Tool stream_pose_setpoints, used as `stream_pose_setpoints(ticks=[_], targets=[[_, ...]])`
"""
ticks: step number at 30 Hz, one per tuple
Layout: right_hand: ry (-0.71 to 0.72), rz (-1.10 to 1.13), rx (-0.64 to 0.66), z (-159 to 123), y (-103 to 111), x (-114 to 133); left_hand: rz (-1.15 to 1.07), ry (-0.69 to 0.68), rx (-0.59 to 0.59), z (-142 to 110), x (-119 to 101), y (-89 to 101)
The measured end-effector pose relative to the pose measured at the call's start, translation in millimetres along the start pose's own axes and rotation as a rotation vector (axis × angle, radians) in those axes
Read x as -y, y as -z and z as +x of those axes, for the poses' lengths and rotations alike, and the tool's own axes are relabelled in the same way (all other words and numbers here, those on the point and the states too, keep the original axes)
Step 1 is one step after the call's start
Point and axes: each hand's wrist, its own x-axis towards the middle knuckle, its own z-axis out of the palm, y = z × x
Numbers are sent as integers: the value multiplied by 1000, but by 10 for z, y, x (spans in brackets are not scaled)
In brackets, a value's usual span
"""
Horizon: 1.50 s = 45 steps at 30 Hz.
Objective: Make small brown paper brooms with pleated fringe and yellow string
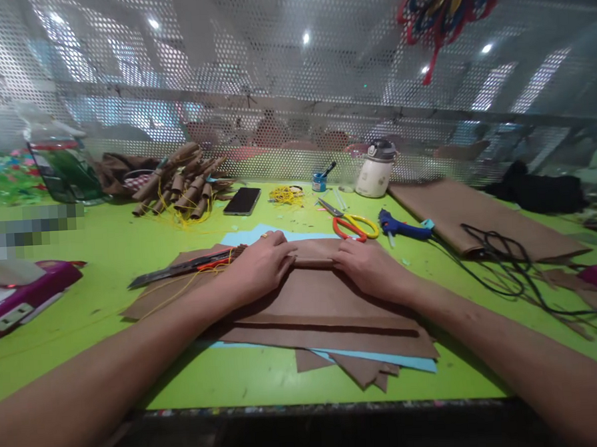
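A sheet of brown paper (327, 292) lies on a stack of more brown sheets and light blue paper (420, 362). Its far edge is turned over into a narrow roll (314, 253). With fingers curled, my left hand (266, 264) grips the left end of that roll, and my right hand (369, 265) grips the right end. The fingertips of both hands partly hide the edge. Beside my left hand, a utility knife (180, 266) rests on the stack with yellow string around it. Scissors (351, 222) with red and yellow handles lie just beyond my right hand.
Tied brown paper rolls (186, 182), a phone (242, 201), yellow string (286, 196), a blue jar (319, 182) and a white bottle (374, 171) line the back. A blue glue gun (403, 226), black cord (505, 259) and folded brown paper (471, 214) are right; a power strip (29, 297) is left.
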Motion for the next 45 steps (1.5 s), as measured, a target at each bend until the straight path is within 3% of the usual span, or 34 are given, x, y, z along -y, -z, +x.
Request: stream_pose_setpoints(ticks=[6, 8, 11, 13, 17, 21, 26, 36, 40, 45], targets=[[-78, 180, -107, -40, -42, -45, -225, 77, -429, -17, -101, 291], [-109, 266, -139, -45, -10, -27, -316, 73, -381, -47, -178, 330], [-127, 379, -179, -40, 80, 56, -543, 102, -39, -77, -305, 274], [-119, 410, -190, -36, 148, 141, -796, 209, 86, -68, -366, 209], [-118, 330, -238, -35, 237, 307, -1198, 504, 13, -17, -406, 158], [-102, 152, -288, -39, 246, 418, -1372, 661, -35, -4, -419, 177], [-48, -105, -192, -22, 297, 517, -1492, 655, -55, 3, -445, 198], [-27, -335, -111, 190, 631, 873, -1606, 756, -224, 135, -561, 435], [-98, -250, -148, 206, 673, 962, -1645, 769, -254, 136, -562, 432], [-167, 29, -188, 157, 628, 941, -1708, 765, -284, 130, -433, 336]])
